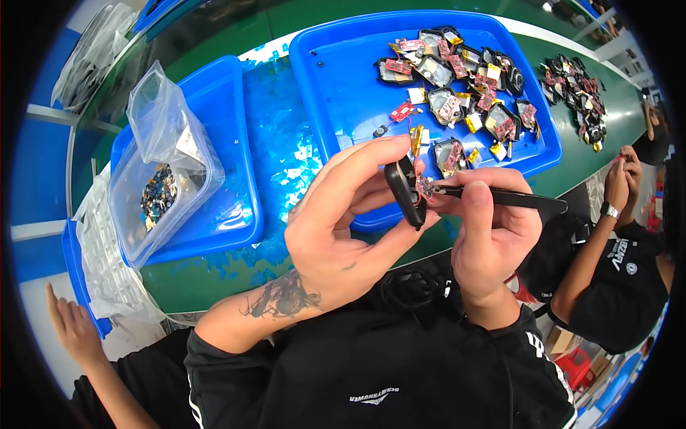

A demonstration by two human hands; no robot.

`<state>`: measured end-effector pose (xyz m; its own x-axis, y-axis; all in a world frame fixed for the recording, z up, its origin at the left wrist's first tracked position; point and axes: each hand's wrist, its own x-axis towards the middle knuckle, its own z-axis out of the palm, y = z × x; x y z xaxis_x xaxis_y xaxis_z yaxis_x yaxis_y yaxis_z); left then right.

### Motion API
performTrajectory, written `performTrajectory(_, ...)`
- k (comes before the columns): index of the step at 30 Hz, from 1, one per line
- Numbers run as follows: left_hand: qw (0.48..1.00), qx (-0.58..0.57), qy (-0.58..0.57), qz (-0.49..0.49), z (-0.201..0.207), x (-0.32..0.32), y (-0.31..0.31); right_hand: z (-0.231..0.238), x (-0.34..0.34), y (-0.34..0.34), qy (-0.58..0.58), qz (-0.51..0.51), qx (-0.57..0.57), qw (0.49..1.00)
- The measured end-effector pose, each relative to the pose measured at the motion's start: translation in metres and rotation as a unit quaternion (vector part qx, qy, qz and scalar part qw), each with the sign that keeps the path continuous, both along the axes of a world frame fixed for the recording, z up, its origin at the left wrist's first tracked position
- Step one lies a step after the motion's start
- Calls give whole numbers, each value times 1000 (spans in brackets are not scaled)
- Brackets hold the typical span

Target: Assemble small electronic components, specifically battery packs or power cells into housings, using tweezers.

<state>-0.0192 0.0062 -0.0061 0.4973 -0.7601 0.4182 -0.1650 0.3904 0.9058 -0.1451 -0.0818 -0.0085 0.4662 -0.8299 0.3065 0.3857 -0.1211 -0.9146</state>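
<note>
My left hand grips a small black plastic housing by its edge, between thumb and fingers. A small reddish circuit board sits at the housing's right side, with a yellow-wrapped part sticking up above it. My right hand pinches a pair of black tweezers, whose tips reach the circuit board. Behind my hands, a blue tray bears many black housings with red boards and yellow-wrapped parts. My fingers hide part of the housing.
On the left, a clear plastic container with small mixed parts stands in another blue tray. More opened housings lie on the green table at right. Co-workers' hands show at right and left.
</note>
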Motion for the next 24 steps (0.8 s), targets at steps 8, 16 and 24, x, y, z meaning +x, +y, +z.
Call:
performTrajectory(8, 997, 68, -26, -38, 3, 2, 5, 4, 1, 2, 22, -31, -23, 999)
performTrajectory(16, 997, 61, -11, -41, 4, 1, 4, 7, 3, 4, 47, -51, -65, 995)
performTrajectory(24, 999, 48, 15, -13, 9, 3, 2, 5, 0, -1, -4, -10, 49, 999)
